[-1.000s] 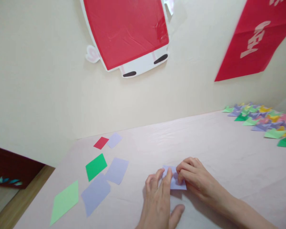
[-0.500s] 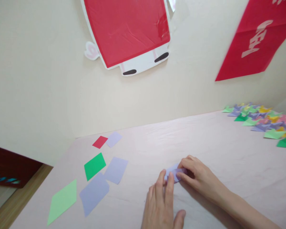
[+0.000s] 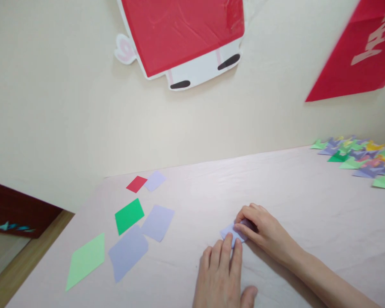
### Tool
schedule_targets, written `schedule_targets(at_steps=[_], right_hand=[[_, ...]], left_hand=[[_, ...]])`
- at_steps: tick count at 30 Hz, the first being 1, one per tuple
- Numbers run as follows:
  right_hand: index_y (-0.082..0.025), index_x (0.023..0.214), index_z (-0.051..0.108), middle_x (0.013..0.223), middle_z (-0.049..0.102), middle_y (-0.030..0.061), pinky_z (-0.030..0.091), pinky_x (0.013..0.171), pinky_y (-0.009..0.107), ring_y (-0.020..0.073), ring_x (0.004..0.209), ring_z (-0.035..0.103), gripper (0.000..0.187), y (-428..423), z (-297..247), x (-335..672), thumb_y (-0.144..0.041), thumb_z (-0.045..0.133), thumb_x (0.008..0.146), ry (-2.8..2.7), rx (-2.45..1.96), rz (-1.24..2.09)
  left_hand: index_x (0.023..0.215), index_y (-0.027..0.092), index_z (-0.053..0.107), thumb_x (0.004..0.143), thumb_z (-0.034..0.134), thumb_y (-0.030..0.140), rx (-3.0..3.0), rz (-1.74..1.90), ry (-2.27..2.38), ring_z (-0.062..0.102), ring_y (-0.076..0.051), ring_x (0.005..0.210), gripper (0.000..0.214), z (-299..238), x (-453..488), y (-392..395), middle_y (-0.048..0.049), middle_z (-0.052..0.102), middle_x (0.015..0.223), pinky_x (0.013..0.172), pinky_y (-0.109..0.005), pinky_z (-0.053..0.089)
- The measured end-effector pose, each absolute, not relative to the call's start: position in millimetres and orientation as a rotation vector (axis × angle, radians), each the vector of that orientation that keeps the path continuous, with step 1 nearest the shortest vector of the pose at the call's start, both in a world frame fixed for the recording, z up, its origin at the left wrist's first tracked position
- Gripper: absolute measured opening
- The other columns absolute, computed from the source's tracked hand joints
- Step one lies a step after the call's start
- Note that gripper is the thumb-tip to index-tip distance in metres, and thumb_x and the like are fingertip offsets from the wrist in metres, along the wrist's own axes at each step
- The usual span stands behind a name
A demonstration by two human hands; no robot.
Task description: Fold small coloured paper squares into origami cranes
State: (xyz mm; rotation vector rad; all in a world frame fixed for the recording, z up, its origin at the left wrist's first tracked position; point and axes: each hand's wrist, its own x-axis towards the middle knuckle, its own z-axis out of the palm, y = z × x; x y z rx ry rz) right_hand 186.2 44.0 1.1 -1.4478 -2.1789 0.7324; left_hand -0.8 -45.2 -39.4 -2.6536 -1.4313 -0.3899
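Note:
A small folded piece of lavender paper (image 3: 228,230) lies on the pale tabletop, partly hidden by my fingers. My left hand (image 3: 220,269) lies flat with its fingers stretched out, the fingertips resting on the paper's near edge and the thumb apart. From the right, my right hand (image 3: 259,226) pinches the paper's right side between thumb and curled fingers. Its folds under the fingers are hard to make out.
Loose paper squares lie at the left: light green (image 3: 86,261), dark green (image 3: 130,216), red (image 3: 137,184) and several lavender (image 3: 128,253). Rows of folded colored paper pieces (image 3: 365,160) stand at the far right. A wall (image 3: 195,128) with red decorations rises behind the table.
My left fingertips have shifted right along the paper's near edge, showing more of its left corner. My right hand has moved slightly left over the paper. The view has tilted a little.

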Motion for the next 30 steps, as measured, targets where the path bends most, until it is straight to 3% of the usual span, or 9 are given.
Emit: schedule_targets(at_steps=[17, 24, 30], right_hand=[[-0.022, 0.077, 0.062, 0.076, 0.064, 0.0024, 0.041, 0.072, 0.033, 0.0206, 0.077, 0.057, 0.014, 49.8, -3.3, 181.4, -0.025, 0.055, 0.089, -2.241, -1.438, 0.627], [-0.022, 0.076, 0.061, 0.076, 0.064, 0.003, 0.041, 0.071, 0.033, 0.021, 0.076, 0.056, 0.013, 49.4, -1.9, 179.8, -0.025, 0.055, 0.088, -2.228, -1.455, 0.62], [-0.021, 0.076, 0.06, 0.076, 0.064, 0.0032, 0.04, 0.072, 0.033, 0.0211, 0.077, 0.056, 0.014, 47.3, -0.1, 178.9, -0.024, 0.054, 0.089, -2.238, -1.446, 0.616]], left_hand=[[0.142, 0.018, 0.046, 0.091, 0.041, 0.065, -2.625, -0.437, -1.507, 0.053, -0.029, 0.116, 0.07, -34.4, 2.2, -48.2, -0.0103, 0.049, 0.145, 0.094, -0.04, 0.044], [0.148, 0.019, 0.038, 0.089, 0.045, 0.065, -2.688, -0.388, -1.542, 0.051, -0.031, 0.121, 0.075, -35.7, 0.9, -47.5, -0.0124, 0.044, 0.148, 0.096, -0.043, 0.044], [0.146, 0.019, 0.042, 0.09, 0.041, 0.067, -2.648, -0.392, -1.519, 0.052, -0.031, 0.121, 0.073, -30.7, -0.7, -47.9, -0.0115, 0.045, 0.148, 0.095, -0.042, 0.045]])
